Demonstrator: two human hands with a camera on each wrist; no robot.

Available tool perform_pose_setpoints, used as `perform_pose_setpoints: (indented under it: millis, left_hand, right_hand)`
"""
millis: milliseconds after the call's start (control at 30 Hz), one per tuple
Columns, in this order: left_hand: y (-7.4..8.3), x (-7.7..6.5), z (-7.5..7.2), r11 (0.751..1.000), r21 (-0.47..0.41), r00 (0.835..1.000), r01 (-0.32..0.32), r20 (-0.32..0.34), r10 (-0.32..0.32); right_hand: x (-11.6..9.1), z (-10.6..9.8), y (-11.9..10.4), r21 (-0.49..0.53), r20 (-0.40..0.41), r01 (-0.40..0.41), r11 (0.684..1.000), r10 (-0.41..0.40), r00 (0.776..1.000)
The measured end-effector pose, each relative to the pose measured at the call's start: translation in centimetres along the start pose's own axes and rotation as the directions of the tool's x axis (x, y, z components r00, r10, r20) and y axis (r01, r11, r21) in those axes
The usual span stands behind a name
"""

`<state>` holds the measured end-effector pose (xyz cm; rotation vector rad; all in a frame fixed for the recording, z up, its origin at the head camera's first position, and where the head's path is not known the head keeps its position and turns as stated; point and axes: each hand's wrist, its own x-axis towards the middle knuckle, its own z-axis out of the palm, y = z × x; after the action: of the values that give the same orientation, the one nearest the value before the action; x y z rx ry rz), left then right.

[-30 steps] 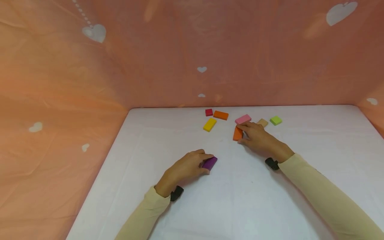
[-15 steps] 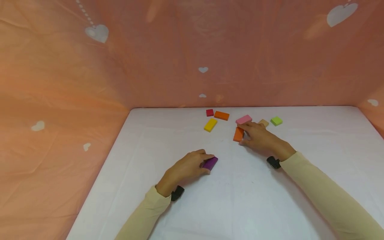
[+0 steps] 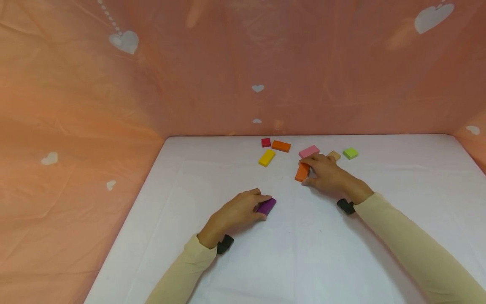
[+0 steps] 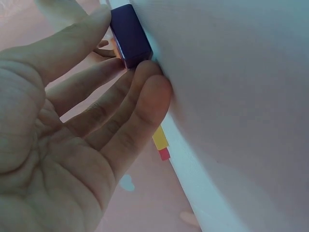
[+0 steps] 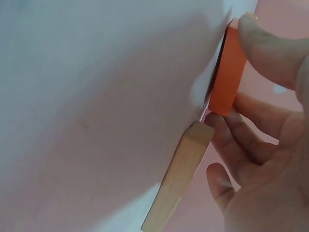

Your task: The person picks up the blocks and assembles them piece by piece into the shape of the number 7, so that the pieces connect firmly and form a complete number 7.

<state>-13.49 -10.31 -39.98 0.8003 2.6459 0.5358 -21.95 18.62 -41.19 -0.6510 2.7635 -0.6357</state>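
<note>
Near the middle of the white table, my left hand (image 3: 239,211) pinches a purple rectangular block (image 3: 267,206) between thumb and fingers. The left wrist view shows the thumb at one end of that purple block (image 4: 130,36) and fingertips at the other. Farther off to the right, my right hand (image 3: 326,173) holds an orange block (image 3: 302,172) by its ends. In the right wrist view a dark gap runs along the underside of this orange block (image 5: 229,72). A pink block (image 3: 309,151) lies just beyond the right fingers, and a plain wooden block (image 3: 334,155) is partly hidden behind that hand.
Toward the far edge of the white table (image 3: 212,169) lie a red block (image 3: 266,142), a second orange block (image 3: 281,146) and a yellow block (image 3: 267,157). A lime green block (image 3: 350,153) lies to the right. Orange cloth (image 3: 212,93) with hearts hangs behind and beside the table.
My right hand has drawn the orange block slightly nearer, a little away from the pink block. The left hand and the purple block have stayed in place.
</note>
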Motion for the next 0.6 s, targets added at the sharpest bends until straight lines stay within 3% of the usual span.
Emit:
perform_pose_setpoints:
  millis: [600]
  left_hand:
    - [-0.15, 0.03, 0.08, 0.999, -0.039, 1.000, 0.005, -0.014, -0.006]
  right_hand:
    - [-0.93, 0.65, -0.86, 0.079, -0.024, 0.007, 0.997, -0.005, 1.000]
